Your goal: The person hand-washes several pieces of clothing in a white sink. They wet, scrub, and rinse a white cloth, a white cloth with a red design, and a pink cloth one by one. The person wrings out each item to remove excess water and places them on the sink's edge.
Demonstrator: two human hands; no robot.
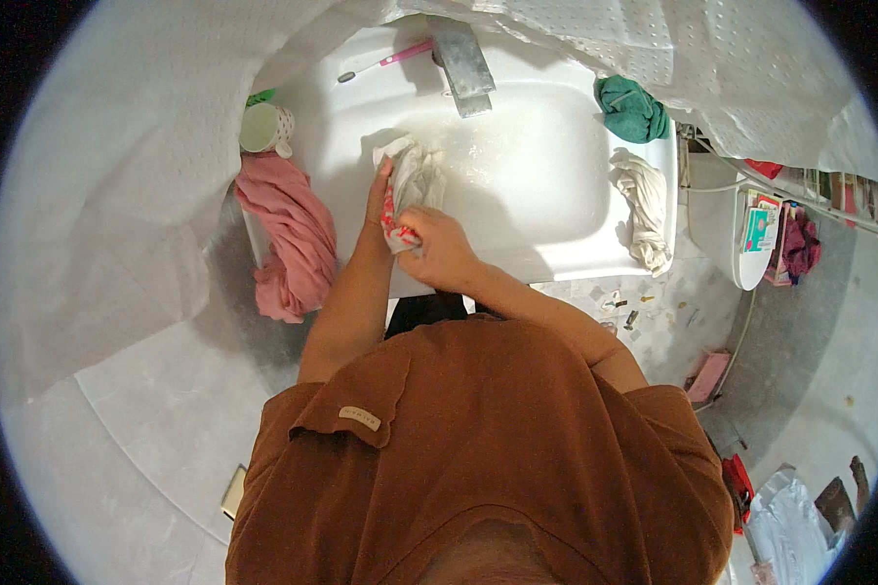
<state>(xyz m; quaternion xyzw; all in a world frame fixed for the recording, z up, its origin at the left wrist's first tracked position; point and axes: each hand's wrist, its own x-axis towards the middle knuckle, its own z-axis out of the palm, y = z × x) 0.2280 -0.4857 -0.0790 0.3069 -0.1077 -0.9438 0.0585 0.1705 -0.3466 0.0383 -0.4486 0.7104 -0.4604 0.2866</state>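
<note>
A wet white cloth with a red-patterned part is bunched between my two hands over the left side of the white sink basin. My left hand grips its left side, with most of the fingers hidden behind the fabric. Lower down, my right hand is closed in a fist around the red-and-white end. Above the basin juts a flat metal faucet. Shallow water glints in the basin below its spout.
A twisted pink cloth hangs over the left rim, beside a dotted cup. A pink toothbrush lies behind the basin. On the right rim sit a green cloth and a twisted white cloth. A toilet stands farther right.
</note>
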